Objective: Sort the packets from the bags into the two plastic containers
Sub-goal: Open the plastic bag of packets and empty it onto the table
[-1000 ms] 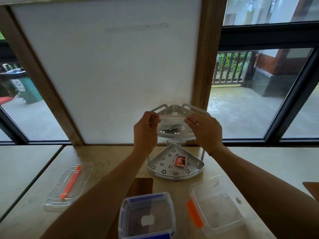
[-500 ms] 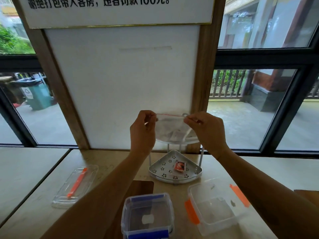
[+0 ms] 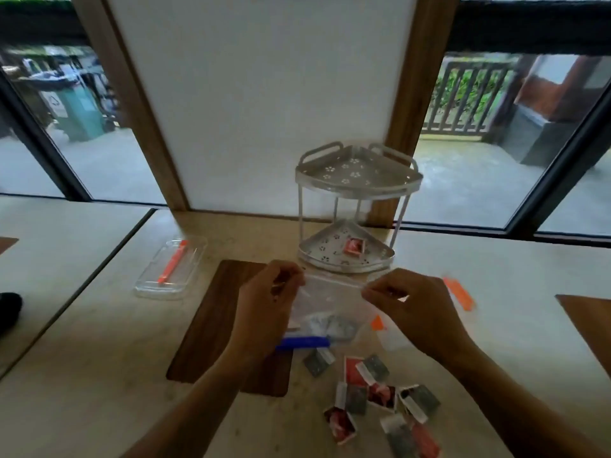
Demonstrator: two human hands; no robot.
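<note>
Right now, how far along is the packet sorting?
Early stage. Done: loose red and grey packets lie on the table, apparently from a bag. In hand: the left hand and right hand pinch the top of a clear zip bag with grey packets inside. Left: the containers are mostly hidden, so nothing shows as sorted, and one red packet sits on the rack's lower shelf.

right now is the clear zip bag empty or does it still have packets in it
Not empty: grey packets show through the clear plastic zip bag.
</note>
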